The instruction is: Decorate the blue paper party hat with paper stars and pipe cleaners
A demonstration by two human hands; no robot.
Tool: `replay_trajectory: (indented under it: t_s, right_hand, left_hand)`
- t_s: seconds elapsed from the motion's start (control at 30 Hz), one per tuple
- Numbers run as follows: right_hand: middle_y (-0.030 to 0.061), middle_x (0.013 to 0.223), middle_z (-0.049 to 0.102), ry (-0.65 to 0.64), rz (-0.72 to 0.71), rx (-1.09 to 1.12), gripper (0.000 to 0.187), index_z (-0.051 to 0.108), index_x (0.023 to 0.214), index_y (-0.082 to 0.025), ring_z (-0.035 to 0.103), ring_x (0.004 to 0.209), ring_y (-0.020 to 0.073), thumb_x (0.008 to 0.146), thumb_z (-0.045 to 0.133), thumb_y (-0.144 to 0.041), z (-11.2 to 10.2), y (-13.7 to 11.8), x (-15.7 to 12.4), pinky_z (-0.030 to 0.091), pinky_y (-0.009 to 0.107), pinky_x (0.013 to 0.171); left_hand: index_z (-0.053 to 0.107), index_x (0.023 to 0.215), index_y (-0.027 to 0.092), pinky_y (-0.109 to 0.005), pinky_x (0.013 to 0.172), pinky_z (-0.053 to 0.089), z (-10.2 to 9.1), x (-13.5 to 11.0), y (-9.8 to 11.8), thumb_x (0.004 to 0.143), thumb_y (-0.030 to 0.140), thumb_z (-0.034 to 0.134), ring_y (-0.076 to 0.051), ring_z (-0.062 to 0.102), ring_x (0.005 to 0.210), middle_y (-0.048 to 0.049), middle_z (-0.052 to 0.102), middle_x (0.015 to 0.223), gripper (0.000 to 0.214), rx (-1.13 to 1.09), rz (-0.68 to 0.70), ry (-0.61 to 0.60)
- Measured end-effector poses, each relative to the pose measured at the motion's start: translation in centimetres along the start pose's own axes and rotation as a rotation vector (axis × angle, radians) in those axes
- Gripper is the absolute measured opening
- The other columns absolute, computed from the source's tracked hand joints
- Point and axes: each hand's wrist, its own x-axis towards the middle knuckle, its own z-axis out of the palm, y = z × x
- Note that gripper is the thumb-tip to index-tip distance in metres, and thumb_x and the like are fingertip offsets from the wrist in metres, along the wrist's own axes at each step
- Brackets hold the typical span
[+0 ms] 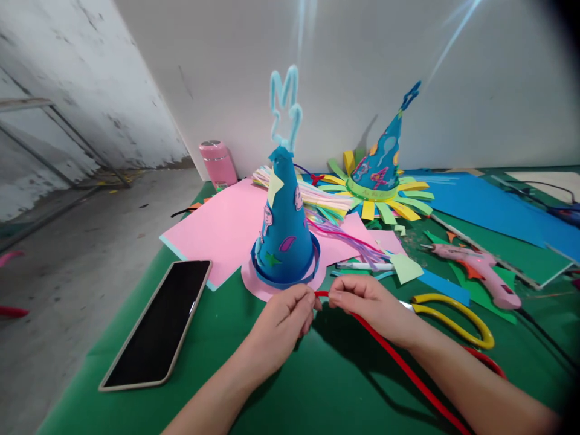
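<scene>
My left hand (281,323) and my right hand (369,305) are both pinched on one end of a red pipe cleaner (399,362), which runs back under my right forearm over the green table (217,362). Just beyond my fingers stands a blue paper cone hat (285,232) with stuck-on shapes, a pink base disc and a light-blue pipe-cleaner topper (286,109). A second blue cone hat (380,166) with yellow and green paper rays stands farther back.
A dark phone (158,323) lies at the left. Yellow-handled scissors (457,314) and a pink glue gun (480,272) lie at the right. Pink paper (222,229), blue sheets (489,202), a pink bottle (218,164) and a bundle of paper strips (317,202) sit behind.
</scene>
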Motion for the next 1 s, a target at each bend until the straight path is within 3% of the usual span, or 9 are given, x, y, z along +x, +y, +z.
replay_trajectory:
  t_s: [0.2,0.33,0.63,0.83,0.9,1.0]
  right_hand:
    - [-0.0053,0.058,0.036,-0.011,-0.045,0.044,0.019,0.05,0.068,-0.014,0.029,0.053,0.0062,0.082,0.048,-0.027,0.3,-0.4,-0.4,0.022,0.02,0.049]
    - [-0.0058,0.056,0.035,0.002,-0.022,0.096,0.019,0.049,0.068,-0.014,0.027,0.051,0.0058,0.082,0.049,-0.027,0.4,-0.5,-0.5,0.02,0.02,0.047]
    - [-0.0074,0.05,0.035,-0.023,0.078,0.183,0.023,0.048,0.068,-0.014,0.025,0.044,0.004,0.08,0.053,-0.033,0.5,-0.5,-0.5,0.015,0.019,0.041]
    - [-0.0083,0.05,0.035,0.024,0.091,0.225,0.021,0.046,0.066,-0.014,0.023,0.042,0.0023,0.079,0.054,-0.029,0.3,-0.6,-0.4,0.014,0.017,0.04]
    - [-0.0085,0.049,0.036,0.052,0.098,0.232,0.022,0.045,0.065,-0.014,0.026,0.041,0.0021,0.078,0.054,-0.029,0.2,-0.6,-0.3,0.016,0.016,0.039]
    - [-0.0076,0.047,0.042,0.089,0.122,0.215,0.024,0.044,0.064,-0.015,0.034,0.041,0.0028,0.078,0.054,-0.032,0.4,-0.6,-0.2,0.022,0.015,0.039]
  left_hand:
    - [0.055,0.069,0.015,-0.021,0.049,0.027,0.2,0.0,-0.2,0.082,0.032,0.043,-0.008,0.035,0.045,0.0045,0.043,0.044,0.024,-0.386,-0.099,-0.055]
    - [0.056,0.071,0.015,-0.021,0.05,0.029,0.6,0.1,-0.4,0.082,0.033,0.044,-0.009,0.039,0.047,0.0038,0.046,0.047,0.024,-0.484,-0.097,-0.033]
    - [0.054,0.073,0.014,-0.022,0.052,0.03,0.6,0.2,-0.7,0.083,0.034,0.042,-0.008,0.039,0.05,0.0039,0.045,0.05,0.025,-0.319,-0.042,0.051]
    - [0.049,0.098,0.019,-0.023,0.057,0.035,0.5,0.2,-0.5,0.082,0.035,0.043,-0.009,0.045,0.057,0.0028,0.051,0.069,0.023,-0.311,0.03,0.196]
    - [0.052,0.089,0.018,-0.023,0.057,0.035,0.5,0.2,-0.5,0.081,0.036,0.046,-0.009,0.045,0.057,0.0025,0.051,0.068,0.021,-0.264,0.041,0.225]
    - [0.053,0.069,0.015,-0.022,0.053,0.032,1.0,0.0,-0.6,0.077,0.038,0.05,-0.01,0.043,0.055,0.0017,0.049,0.061,0.025,-0.191,0.002,0.131]
